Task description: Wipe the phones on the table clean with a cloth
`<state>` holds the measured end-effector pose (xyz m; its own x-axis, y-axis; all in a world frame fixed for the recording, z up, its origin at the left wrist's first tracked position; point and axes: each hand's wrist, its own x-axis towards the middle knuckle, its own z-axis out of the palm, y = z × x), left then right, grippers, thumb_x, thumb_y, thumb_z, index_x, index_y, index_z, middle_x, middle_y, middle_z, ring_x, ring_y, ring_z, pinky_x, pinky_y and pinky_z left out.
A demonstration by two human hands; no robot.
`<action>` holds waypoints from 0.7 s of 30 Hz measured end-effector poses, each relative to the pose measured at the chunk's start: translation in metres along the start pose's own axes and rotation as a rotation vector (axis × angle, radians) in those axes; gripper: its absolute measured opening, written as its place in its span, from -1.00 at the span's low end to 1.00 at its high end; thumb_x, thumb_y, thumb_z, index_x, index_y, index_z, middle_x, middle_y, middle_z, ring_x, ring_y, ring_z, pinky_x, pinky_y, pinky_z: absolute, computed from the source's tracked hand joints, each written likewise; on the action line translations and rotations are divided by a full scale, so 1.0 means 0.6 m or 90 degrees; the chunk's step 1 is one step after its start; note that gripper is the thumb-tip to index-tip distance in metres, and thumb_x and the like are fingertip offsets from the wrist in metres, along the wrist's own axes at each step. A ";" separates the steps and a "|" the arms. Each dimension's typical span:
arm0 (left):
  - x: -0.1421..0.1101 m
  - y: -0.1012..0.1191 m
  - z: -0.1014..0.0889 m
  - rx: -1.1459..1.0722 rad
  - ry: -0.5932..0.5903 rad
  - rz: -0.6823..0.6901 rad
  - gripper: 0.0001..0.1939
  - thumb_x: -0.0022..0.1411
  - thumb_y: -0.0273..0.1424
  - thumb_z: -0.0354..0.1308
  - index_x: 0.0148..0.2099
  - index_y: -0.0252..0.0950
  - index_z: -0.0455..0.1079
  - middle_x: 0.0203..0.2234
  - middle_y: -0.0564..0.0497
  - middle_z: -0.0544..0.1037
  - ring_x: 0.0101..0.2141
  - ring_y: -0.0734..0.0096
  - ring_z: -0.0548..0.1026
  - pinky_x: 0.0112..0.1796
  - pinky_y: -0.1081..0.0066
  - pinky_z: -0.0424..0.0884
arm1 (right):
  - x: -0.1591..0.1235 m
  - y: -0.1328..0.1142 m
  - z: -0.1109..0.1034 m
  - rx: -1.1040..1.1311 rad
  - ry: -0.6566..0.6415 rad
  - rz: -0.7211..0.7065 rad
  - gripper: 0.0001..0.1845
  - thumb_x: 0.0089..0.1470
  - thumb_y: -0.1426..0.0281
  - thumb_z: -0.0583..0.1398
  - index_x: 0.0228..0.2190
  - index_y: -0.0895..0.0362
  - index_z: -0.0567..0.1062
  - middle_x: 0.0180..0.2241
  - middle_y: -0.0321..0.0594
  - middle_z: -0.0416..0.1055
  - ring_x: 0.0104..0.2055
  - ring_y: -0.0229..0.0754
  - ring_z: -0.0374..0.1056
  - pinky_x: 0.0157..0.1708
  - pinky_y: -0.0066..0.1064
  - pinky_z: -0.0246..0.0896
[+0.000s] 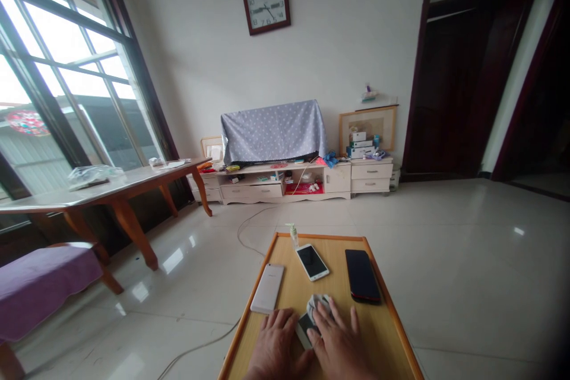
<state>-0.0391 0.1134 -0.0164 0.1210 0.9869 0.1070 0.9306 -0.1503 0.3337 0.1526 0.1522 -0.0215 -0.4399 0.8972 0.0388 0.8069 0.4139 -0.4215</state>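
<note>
On a small wooden table (383, 314) my left hand (274, 344) lies flat, fingers spread, pressing down one end of a phone (304, 328) that lies between my two hands. My right hand (341, 344) rests on a crumpled grey cloth (318, 303) at the phone's far end, fingers bent over it. Further along the table lie a pale phone face down (268, 288), a white phone with a dark screen (312, 262) and a black phone (362, 275). A small pump bottle (293, 236) stands at the far edge.
A TV under a dotted cover (274, 130) sits on a white cabinet (307, 181) against the far wall. A long wooden table (111, 190) and purple-cushioned seat (40, 285) stand left by the window. A cable (243, 231) runs over the tiled floor.
</note>
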 end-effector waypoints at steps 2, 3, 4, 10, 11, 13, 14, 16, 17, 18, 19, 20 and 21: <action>0.000 -0.001 0.002 -0.016 0.009 -0.002 -0.42 0.10 -0.04 0.24 0.17 -0.01 0.40 0.12 -0.01 0.49 0.11 0.09 0.42 0.17 0.09 0.30 | -0.007 -0.015 0.007 0.039 -0.044 -0.049 -0.40 0.36 -0.04 -0.14 0.29 -0.19 0.29 0.35 -0.31 0.15 0.46 0.16 -0.13 0.34 0.39 -0.49; 0.000 -0.001 0.001 -0.020 0.009 -0.003 -0.44 0.10 -0.07 0.24 0.16 0.00 0.40 0.11 0.00 0.50 0.09 0.11 0.42 0.17 0.11 0.30 | -0.008 -0.020 0.008 0.051 -0.053 -0.064 -0.41 0.37 -0.03 -0.15 0.29 -0.21 0.28 0.35 -0.34 0.15 0.46 0.15 -0.13 0.34 0.38 -0.50; -0.001 0.000 -0.001 -0.020 0.007 -0.003 -0.45 0.11 -0.08 0.23 0.16 0.00 0.40 0.11 0.00 0.50 0.09 0.11 0.42 0.17 0.10 0.30 | -0.007 -0.021 0.009 0.053 -0.052 -0.069 -0.41 0.37 -0.03 -0.15 0.29 -0.23 0.27 0.35 -0.36 0.15 0.46 0.16 -0.14 0.34 0.38 -0.51; -0.004 0.008 -0.014 0.002 -0.004 0.002 -0.32 0.03 -0.02 0.29 0.19 -0.10 0.39 0.16 -0.09 0.46 0.14 -0.04 0.38 0.21 -0.03 0.26 | 0.018 0.005 -0.002 -0.036 0.028 0.050 -0.34 0.36 -0.05 -0.18 0.29 -0.11 0.30 0.36 -0.30 0.13 0.46 0.27 -0.19 0.32 0.43 -0.46; -0.004 0.008 -0.014 0.000 -0.003 0.004 -0.32 0.03 -0.02 0.29 0.19 -0.10 0.39 0.16 -0.09 0.46 0.14 -0.04 0.39 0.21 -0.03 0.26 | 0.018 0.005 -0.002 -0.037 0.027 0.054 -0.34 0.36 -0.06 -0.18 0.30 -0.11 0.29 0.37 -0.30 0.12 0.46 0.27 -0.19 0.32 0.43 -0.44; -0.003 0.006 -0.010 -0.009 0.004 0.009 -0.37 0.07 -0.03 0.26 0.18 -0.07 0.40 0.14 -0.08 0.47 0.13 -0.01 0.39 0.19 -0.01 0.28 | 0.012 -0.001 0.004 -0.014 0.002 0.023 -0.36 0.35 -0.07 -0.17 0.31 -0.17 0.26 0.37 -0.31 0.12 0.46 0.25 -0.19 0.32 0.41 -0.43; -0.003 0.005 -0.008 -0.017 0.009 0.010 -0.40 0.09 -0.04 0.25 0.17 -0.05 0.40 0.13 -0.06 0.48 0.12 0.02 0.40 0.18 0.01 0.29 | 0.006 -0.007 0.008 0.005 -0.017 -0.005 -0.38 0.35 -0.07 -0.17 0.31 -0.21 0.24 0.37 -0.33 0.12 0.46 0.23 -0.18 0.33 0.40 -0.44; -0.002 0.002 -0.004 -0.031 0.018 0.010 -0.44 0.11 -0.09 0.24 0.17 -0.01 0.40 0.10 -0.02 0.50 0.10 0.07 0.42 0.17 0.06 0.31 | -0.002 -0.016 0.014 0.040 -0.041 -0.058 -0.40 0.36 -0.06 -0.18 0.31 -0.26 0.22 0.36 -0.35 0.13 0.46 0.20 -0.17 0.33 0.39 -0.49; -0.002 0.002 -0.003 -0.033 0.022 0.010 -0.45 0.11 -0.10 0.24 0.17 0.00 0.40 0.09 -0.01 0.50 0.09 0.09 0.42 0.16 0.07 0.31 | -0.004 -0.018 0.015 0.044 -0.040 -0.069 -0.40 0.37 -0.06 -0.18 0.31 -0.27 0.22 0.36 -0.36 0.13 0.46 0.20 -0.17 0.33 0.40 -0.52; -0.003 0.002 -0.003 -0.032 0.023 0.011 -0.45 0.12 -0.08 0.24 0.17 0.00 0.40 0.09 -0.01 0.50 0.10 0.08 0.42 0.16 0.07 0.31 | -0.003 -0.017 0.014 0.038 -0.032 -0.066 -0.39 0.37 -0.06 -0.19 0.31 -0.26 0.23 0.36 -0.36 0.13 0.46 0.21 -0.18 0.33 0.40 -0.54; -0.004 0.002 -0.003 -0.027 0.022 0.014 -0.44 0.13 -0.05 0.23 0.17 -0.02 0.40 0.10 -0.03 0.49 0.10 0.06 0.41 0.17 0.05 0.31 | 0.000 -0.013 0.012 0.022 -0.018 -0.048 -0.38 0.36 -0.07 -0.18 0.31 -0.23 0.24 0.36 -0.36 0.13 0.47 0.22 -0.20 0.32 0.41 -0.56; -0.005 0.003 -0.005 -0.020 0.019 0.016 -0.43 0.14 -0.02 0.22 0.18 -0.04 0.39 0.12 -0.06 0.48 0.12 0.04 0.40 0.18 0.02 0.29 | 0.005 -0.006 0.009 0.002 -0.002 -0.020 -0.37 0.36 -0.07 -0.18 0.31 -0.19 0.25 0.37 -0.34 0.13 0.47 0.24 -0.22 0.32 0.42 -0.56; -0.006 0.003 -0.006 -0.014 0.014 0.018 -0.40 0.14 0.01 0.21 0.19 -0.06 0.39 0.13 -0.08 0.47 0.13 0.01 0.39 0.20 -0.01 0.28 | 0.010 0.002 0.005 -0.020 0.011 0.011 -0.35 0.35 -0.07 -0.18 0.31 -0.15 0.26 0.37 -0.32 0.13 0.47 0.26 -0.24 0.31 0.44 -0.56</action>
<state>-0.0390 0.1093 -0.0126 0.1390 0.9807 0.1376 0.9190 -0.1795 0.3510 0.1495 0.1578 -0.0244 -0.4186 0.9069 0.0472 0.8265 0.4019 -0.3942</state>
